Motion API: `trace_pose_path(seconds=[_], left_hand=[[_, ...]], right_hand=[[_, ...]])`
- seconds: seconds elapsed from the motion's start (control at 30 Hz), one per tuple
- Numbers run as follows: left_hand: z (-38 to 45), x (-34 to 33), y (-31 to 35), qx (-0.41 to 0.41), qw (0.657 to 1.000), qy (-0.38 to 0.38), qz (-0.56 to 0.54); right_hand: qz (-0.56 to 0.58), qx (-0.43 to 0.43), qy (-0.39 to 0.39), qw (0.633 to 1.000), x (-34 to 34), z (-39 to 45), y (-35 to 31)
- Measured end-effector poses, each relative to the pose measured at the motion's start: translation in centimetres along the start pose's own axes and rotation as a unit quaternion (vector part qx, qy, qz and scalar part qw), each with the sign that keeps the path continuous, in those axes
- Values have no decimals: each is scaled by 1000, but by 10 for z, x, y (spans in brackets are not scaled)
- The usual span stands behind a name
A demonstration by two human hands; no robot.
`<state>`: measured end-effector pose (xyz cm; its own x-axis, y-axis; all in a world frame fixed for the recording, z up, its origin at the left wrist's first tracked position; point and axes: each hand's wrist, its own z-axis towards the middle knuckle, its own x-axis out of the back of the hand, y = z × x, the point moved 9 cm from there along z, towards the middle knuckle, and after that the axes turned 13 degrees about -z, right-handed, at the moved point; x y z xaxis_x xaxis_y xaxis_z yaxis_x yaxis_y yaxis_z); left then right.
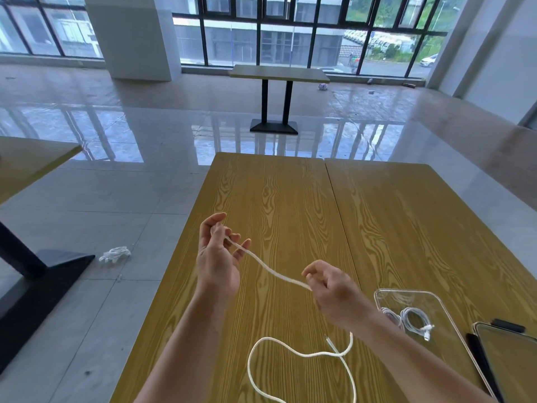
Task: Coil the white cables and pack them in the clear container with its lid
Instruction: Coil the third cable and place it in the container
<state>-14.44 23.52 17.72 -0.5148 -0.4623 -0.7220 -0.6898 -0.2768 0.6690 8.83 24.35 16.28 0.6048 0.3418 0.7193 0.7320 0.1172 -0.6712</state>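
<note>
Hands work above a wood-grain table [290,199], both raised off its top. Left hand [216,257], palm turned toward the camera, pinches one end of a white cable [270,270] between thumb and fingertips, its other fingers loosely spread. Right hand [334,292] grips the same stretch lower down, fingers curled around it, so the doubled strand runs taut and slanting from the left hand down to the right. Below the right wrist the rest of this cable drops to the tabletop and wanders in loose loops toward the near edge, crossing itself once; a connector tip shows just under the right forearm.

Right of the right hand, close to its forearm, lies the clear container [436,303], open, with two coiled cables [406,318] already inside. Beyond it, farther right, a clear lid [505,356] rests on the table, a dark object [508,325] touching its far edge. No readable writing or brand marks appear anywhere.
</note>
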Motion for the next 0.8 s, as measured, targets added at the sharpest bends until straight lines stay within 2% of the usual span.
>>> trace_pose_path(seconds=[0.13,0.23,0.37,0.53,0.67,0.8], left_hand=[[4,-1,5,-23,997,-13,69],[12,3,9,-21,998,-12,65],[16,4,11,-13,998,-22,50],[2,-10,-7,22,987,-70,144],[-20,-28,-33,100,960,-145,217],[-45,-39,-56,205,927,-227,217]], right_hand=[[-72,115,-90,987,-18,-15,-23],[-105,134,-81,982,-10,-16,-26],[-77,116,-61,988,9,-13,-23],[-80,177,-61,979,16,-17,-54],[-46,199,-6,979,33,-14,-75],[-94,190,82,974,50,-5,-81]])
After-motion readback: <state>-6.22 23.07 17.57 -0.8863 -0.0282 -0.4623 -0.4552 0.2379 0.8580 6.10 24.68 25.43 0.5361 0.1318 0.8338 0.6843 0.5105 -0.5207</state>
